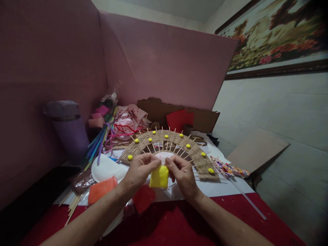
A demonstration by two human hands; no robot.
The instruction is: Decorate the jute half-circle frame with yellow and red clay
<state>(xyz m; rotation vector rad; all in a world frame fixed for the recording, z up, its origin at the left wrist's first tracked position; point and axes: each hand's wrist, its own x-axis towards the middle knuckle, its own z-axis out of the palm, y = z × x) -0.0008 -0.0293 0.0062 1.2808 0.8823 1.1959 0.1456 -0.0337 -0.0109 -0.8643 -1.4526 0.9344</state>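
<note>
My left hand (140, 168) and my right hand (181, 171) both pinch the top of a yellow block of clay (159, 177), held just above the table. Behind them lies a half-round fan of woven twine (179, 140) on wooden skewers, with several small yellow clay dots (210, 170) along its arc. A pink disc (164, 156) sits at the fan's centre, partly hidden by my fingers.
An orange clay pack (101, 189) and a red one (143, 198) lie below my left wrist. White paper plates (105, 167), coloured straws (98, 145), loose skewers (73, 205), a purple bin (69, 128), cardboard (200, 118) and pink partition walls (164, 65) surround the red table (179, 222).
</note>
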